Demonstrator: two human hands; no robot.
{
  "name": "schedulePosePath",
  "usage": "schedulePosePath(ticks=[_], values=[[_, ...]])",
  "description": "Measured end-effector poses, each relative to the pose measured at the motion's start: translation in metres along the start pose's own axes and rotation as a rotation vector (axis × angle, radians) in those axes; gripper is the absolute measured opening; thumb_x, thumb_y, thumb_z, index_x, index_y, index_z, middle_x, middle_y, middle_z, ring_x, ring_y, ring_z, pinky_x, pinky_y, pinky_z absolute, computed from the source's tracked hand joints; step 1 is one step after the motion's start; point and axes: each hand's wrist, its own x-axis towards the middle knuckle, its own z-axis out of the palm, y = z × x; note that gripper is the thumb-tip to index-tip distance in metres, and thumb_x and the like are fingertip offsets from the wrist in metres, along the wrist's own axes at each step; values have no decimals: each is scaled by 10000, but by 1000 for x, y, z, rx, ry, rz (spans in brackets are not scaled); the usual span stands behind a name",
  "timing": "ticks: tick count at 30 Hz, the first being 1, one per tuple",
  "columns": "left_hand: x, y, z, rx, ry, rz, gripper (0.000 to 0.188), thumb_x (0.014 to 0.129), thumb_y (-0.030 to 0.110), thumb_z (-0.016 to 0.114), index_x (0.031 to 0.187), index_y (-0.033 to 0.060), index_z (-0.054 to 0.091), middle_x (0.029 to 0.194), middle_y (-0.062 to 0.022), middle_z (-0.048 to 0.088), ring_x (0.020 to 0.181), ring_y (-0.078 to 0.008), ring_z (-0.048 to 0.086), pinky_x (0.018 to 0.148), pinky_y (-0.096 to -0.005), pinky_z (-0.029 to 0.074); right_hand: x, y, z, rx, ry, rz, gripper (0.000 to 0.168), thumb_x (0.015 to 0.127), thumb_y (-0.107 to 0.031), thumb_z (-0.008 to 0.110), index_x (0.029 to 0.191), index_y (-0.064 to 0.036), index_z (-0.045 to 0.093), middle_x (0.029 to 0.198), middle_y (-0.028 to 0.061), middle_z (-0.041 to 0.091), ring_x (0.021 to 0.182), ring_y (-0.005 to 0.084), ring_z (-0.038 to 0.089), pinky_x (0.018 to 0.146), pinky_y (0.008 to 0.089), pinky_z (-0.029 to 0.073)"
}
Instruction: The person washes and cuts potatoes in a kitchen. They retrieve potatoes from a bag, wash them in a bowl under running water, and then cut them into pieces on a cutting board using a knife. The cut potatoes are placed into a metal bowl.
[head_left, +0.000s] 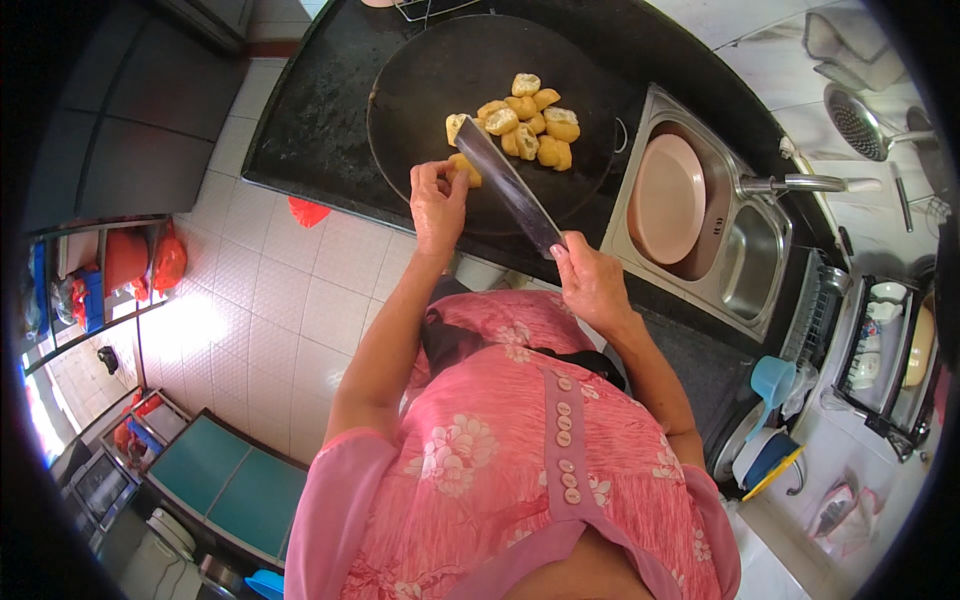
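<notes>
My right hand (594, 283) grips the handle end of a cleaver (506, 180), whose long dark blade slants up and left over a round dark board (409, 82). My left hand (436, 210) pinches a golden fried tofu puff (466, 171) on the board's near side, just left of the blade. Several cut tofu puff pieces (526, 112), some with pale spongy insides showing, lie in a loose heap beyond the blade. One cut piece (454, 129) sits against the blade's far tip, partly hidden by it.
The board rests on a black countertop (300, 142). To its right is a steel double sink (652, 112) with a pink basin (670, 199) inside and a faucet (795, 183). A blue dipper (772, 379) and dish racks (874, 337) stand farther right. Tiled floor (277, 277) lies left.
</notes>
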Motion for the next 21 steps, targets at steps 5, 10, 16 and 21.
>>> schedulePosePath(ticks=[5,10,16,21], values=[[1,-7,0,-20,10,32,147,805,110,643,873,14,555,849,-70,504,586,-120,505,557,-251,442,0,-4,5,2,-23,-1,129,872,-166,520,860,-55,457,651,192,558,607,402,549,509,480,413],[4,-10,2,-9,29,110,126,805,92,634,843,13,543,815,-84,498,567,-142,500,532,-262,428,-2,-5,9,-26,-27,-13,123,883,-166,505,914,-56,462,629,185,541,606,404,540,500,476,395],[10,-9,3,121,35,11,116,807,84,612,815,3,530,772,-124,506,583,-205,517,544,-298,434,13,-21,13,-124,-90,-20,126,859,-142,511,844,-46,431,688,175,549,613,369,570,517,467,432],[15,-3,1,107,0,-120,129,793,89,582,802,-12,503,804,-161,512,666,-305,534,613,-381,435,38,-28,28,-178,-88,-123,123,815,-89,523,861,-36,422,699,159,564,613,342,592,522,449,457]])
